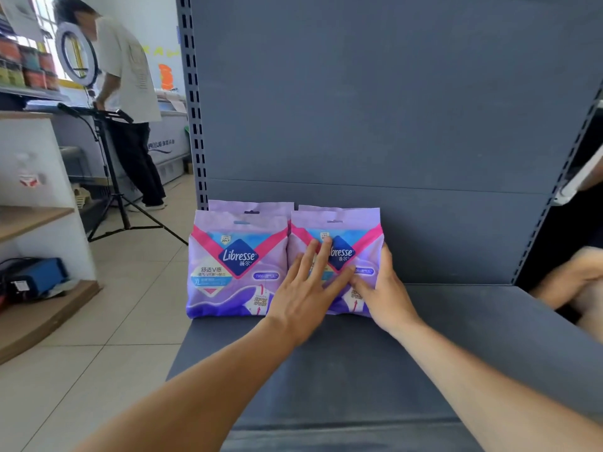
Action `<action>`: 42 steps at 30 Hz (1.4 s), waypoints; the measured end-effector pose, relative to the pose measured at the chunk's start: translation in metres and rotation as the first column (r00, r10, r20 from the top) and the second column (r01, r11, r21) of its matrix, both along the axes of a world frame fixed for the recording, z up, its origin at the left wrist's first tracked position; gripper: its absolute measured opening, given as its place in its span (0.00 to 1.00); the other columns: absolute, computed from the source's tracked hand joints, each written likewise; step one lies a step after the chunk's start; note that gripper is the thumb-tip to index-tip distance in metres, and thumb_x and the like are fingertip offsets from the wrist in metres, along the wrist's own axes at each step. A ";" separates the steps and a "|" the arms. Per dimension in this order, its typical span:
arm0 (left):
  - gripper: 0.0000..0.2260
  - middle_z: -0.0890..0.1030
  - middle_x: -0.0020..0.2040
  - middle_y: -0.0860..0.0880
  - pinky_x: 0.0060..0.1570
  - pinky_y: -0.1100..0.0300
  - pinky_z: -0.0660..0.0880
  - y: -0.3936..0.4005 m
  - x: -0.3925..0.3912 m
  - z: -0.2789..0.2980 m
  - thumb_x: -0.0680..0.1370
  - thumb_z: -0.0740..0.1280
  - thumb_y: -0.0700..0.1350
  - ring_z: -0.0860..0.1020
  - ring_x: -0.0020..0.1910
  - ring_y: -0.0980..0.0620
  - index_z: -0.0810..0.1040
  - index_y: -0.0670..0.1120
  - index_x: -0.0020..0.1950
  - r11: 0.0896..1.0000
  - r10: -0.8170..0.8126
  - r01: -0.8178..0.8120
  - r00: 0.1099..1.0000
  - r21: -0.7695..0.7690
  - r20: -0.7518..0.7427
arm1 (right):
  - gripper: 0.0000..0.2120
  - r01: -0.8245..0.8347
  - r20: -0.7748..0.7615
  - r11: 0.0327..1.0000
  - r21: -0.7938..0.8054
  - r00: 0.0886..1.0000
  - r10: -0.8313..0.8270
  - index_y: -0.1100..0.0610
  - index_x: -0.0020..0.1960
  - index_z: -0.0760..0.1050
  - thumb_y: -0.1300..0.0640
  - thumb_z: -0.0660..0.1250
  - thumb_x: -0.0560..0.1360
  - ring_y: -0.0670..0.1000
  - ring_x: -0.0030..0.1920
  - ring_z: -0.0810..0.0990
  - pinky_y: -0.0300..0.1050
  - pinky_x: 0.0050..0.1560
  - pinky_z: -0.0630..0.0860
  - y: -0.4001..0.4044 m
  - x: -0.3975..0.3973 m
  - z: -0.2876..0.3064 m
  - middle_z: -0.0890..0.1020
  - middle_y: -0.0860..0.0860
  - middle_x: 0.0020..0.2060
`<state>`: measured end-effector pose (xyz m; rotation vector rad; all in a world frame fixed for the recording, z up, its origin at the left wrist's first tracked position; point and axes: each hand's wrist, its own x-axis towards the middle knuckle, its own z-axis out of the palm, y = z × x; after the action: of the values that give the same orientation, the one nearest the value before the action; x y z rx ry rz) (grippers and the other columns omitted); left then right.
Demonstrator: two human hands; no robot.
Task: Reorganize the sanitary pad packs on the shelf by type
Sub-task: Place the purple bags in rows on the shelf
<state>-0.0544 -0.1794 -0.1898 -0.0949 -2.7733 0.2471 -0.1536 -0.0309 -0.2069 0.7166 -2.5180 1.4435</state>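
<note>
Colour-wise it's mostly the packs doing the work: the left front pack (236, 265) is lilac up top, with a hot-pink V band, a pale blue patch inside the V, a navy diamond logo with white lettering, and a deep purple wave along the bottom. The right front pack (339, 256) has the same print. The packs behind them (251, 206) show only plain lilac tops. The shelf (359, 370) and its back panel (375, 93) are flat slate blue-grey. The floor (130, 305) is pale beige tile, there's a bright blue box (40, 275) on a wood-toned side shelf, and the person in the back (127, 76) wears a white tee and black trousers.
</note>
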 end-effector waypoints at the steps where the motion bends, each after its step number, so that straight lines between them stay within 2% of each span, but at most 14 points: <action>1: 0.37 0.28 0.75 0.41 0.74 0.45 0.42 0.000 -0.001 -0.001 0.81 0.60 0.39 0.30 0.74 0.38 0.38 0.57 0.79 1.000 0.000 0.000 1.000 -0.001 -0.005 | 0.40 0.011 0.002 1.000 0.001 1.000 -0.011 0.45 0.77 0.47 0.47 0.69 0.76 0.50 0.64 0.75 0.43 0.54 0.74 0.000 0.000 0.000 0.71 0.46 0.69; 3: 0.37 0.28 0.75 0.42 0.74 0.45 0.42 0.000 -0.002 -0.001 0.81 0.61 0.40 0.30 0.74 0.38 0.38 0.57 0.79 1.000 0.011 -0.011 1.000 -0.019 -0.003 | 0.40 0.024 0.004 1.000 0.009 1.000 -0.024 0.45 0.77 0.47 0.46 0.69 0.76 0.49 0.64 0.75 0.43 0.54 0.74 0.000 0.002 -0.002 0.70 0.45 0.70; 5: 0.38 0.27 0.75 0.42 0.75 0.45 0.43 0.000 0.001 -0.001 0.81 0.62 0.40 0.30 0.74 0.38 0.38 0.57 0.79 0.999 0.020 -0.020 1.000 -0.029 0.003 | 0.41 0.029 0.007 0.999 0.026 1.000 -0.029 0.44 0.77 0.46 0.46 0.70 0.75 0.50 0.67 0.73 0.48 0.60 0.75 0.003 0.008 -0.005 0.67 0.45 0.72; 7: 0.38 0.29 0.76 0.42 0.75 0.45 0.44 0.002 0.009 -0.002 0.80 0.61 0.40 0.32 0.75 0.38 0.38 0.57 0.79 0.999 0.038 -0.037 0.999 -0.025 0.010 | 0.41 0.046 -0.012 0.995 0.084 0.999 -0.045 0.46 0.78 0.46 0.48 0.70 0.76 0.50 0.71 0.68 0.50 0.66 0.72 0.010 0.020 -0.005 0.62 0.47 0.75; 10: 0.38 0.33 0.77 0.41 0.75 0.46 0.46 0.009 0.025 0.001 0.79 0.61 0.41 0.36 0.77 0.38 0.40 0.55 0.79 0.998 0.055 -0.056 0.997 0.006 0.061 | 0.38 0.084 -0.069 0.961 0.265 0.995 -0.068 0.49 0.80 0.44 0.47 0.65 0.79 0.52 0.76 0.59 0.47 0.70 0.65 0.028 0.046 0.004 0.53 0.50 0.78; 13: 0.35 0.42 0.79 0.41 0.74 0.47 0.51 0.019 0.048 0.012 0.78 0.62 0.42 0.43 0.78 0.39 0.46 0.51 0.80 0.998 0.042 -0.048 0.990 0.040 0.134 | 0.27 0.075 -0.078 0.869 0.489 0.996 -0.041 0.42 0.78 0.50 0.43 0.56 0.81 0.57 0.77 0.56 0.53 0.70 0.65 0.050 0.074 0.017 0.49 0.52 0.79; 17: 0.23 0.66 0.72 0.44 0.67 0.48 0.64 0.043 0.090 0.036 0.77 0.60 0.44 0.65 0.70 0.40 0.65 0.48 0.73 0.998 0.010 -0.022 0.976 0.052 0.218 | 0.22 0.039 -0.037 0.753 0.657 0.999 -0.020 0.42 0.75 0.61 0.42 0.52 0.82 0.56 0.76 0.57 0.51 0.72 0.62 0.081 0.126 0.038 0.55 0.51 0.78; 20: 0.15 0.75 0.64 0.45 0.59 0.49 0.71 0.064 0.127 0.066 0.78 0.59 0.44 0.73 0.63 0.41 0.74 0.47 0.64 0.998 0.003 -0.021 0.955 0.057 0.298 | 0.23 -0.016 -0.001 0.677 0.735 1.000 0.025 0.46 0.74 0.65 0.42 0.54 0.81 0.53 0.71 0.66 0.48 0.69 0.66 0.105 0.170 0.063 0.66 0.50 0.74; 22: 0.14 0.76 0.64 0.45 0.57 0.48 0.72 0.074 0.149 0.084 0.80 0.58 0.45 0.74 0.63 0.42 0.74 0.47 0.64 0.999 -0.010 -0.008 0.943 0.051 0.332 | 0.23 -0.033 0.025 0.666 0.745 0.999 0.022 0.47 0.73 0.67 0.41 0.56 0.80 0.52 0.66 0.72 0.47 0.64 0.69 0.123 0.201 0.076 0.71 0.50 0.69; 26: 0.17 0.73 0.68 0.47 0.62 0.48 0.72 0.102 0.187 0.100 0.81 0.56 0.44 0.72 0.66 0.42 0.72 0.46 0.69 0.992 -0.116 0.126 0.896 0.005 0.430 | 0.23 0.021 0.006 0.697 0.717 0.999 -0.037 0.48 0.72 0.67 0.42 0.57 0.80 0.52 0.64 0.74 0.47 0.61 0.70 0.170 0.262 0.091 0.74 0.50 0.65; 32: 0.18 0.73 0.67 0.45 0.62 0.49 0.71 0.157 0.233 0.094 0.79 0.59 0.48 0.72 0.64 0.43 0.70 0.50 0.69 0.967 -0.253 0.214 0.875 0.137 0.412 | 0.22 0.146 -0.023 0.667 0.731 0.982 -0.190 0.52 0.70 0.69 0.43 0.58 0.80 0.54 0.62 0.74 0.51 0.61 0.72 0.240 0.341 0.100 0.77 0.52 0.62; 35: 0.21 0.72 0.68 0.46 0.62 0.47 0.71 0.192 0.246 0.087 0.78 0.61 0.51 0.71 0.65 0.43 0.67 0.52 0.72 0.946 -0.323 0.282 0.841 0.158 0.434 | 0.23 0.180 -0.002 0.646 0.741 0.964 -0.267 0.53 0.71 0.68 0.43 0.58 0.80 0.56 0.63 0.74 0.49 0.58 0.72 0.275 0.377 0.103 0.77 0.53 0.63; 39: 0.23 0.72 0.68 0.47 0.62 0.49 0.71 0.245 0.256 0.081 0.79 0.61 0.52 0.71 0.65 0.44 0.65 0.52 0.74 0.903 -0.429 0.393 0.793 0.176 0.433 | 0.22 0.271 -0.015 0.601 0.752 0.919 -0.394 0.53 0.70 0.69 0.44 0.58 0.80 0.55 0.66 0.73 0.52 0.64 0.70 0.326 0.413 0.106 0.76 0.53 0.66; 42: 0.22 0.74 0.65 0.47 0.56 0.51 0.73 0.280 0.262 0.082 0.79 0.62 0.51 0.74 0.59 0.45 0.66 0.51 0.73 0.865 -0.501 0.461 0.755 0.201 0.423 | 0.24 0.326 -0.026 0.577 0.749 0.884 -0.466 0.56 0.73 0.66 0.46 0.58 0.81 0.55 0.71 0.68 0.48 0.68 0.65 0.358 0.437 0.107 0.70 0.53 0.72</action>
<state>0.2071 0.1009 -0.1075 -0.9574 -3.0829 -0.0423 0.2834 0.3267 -0.0996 0.0360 -3.1167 0.2886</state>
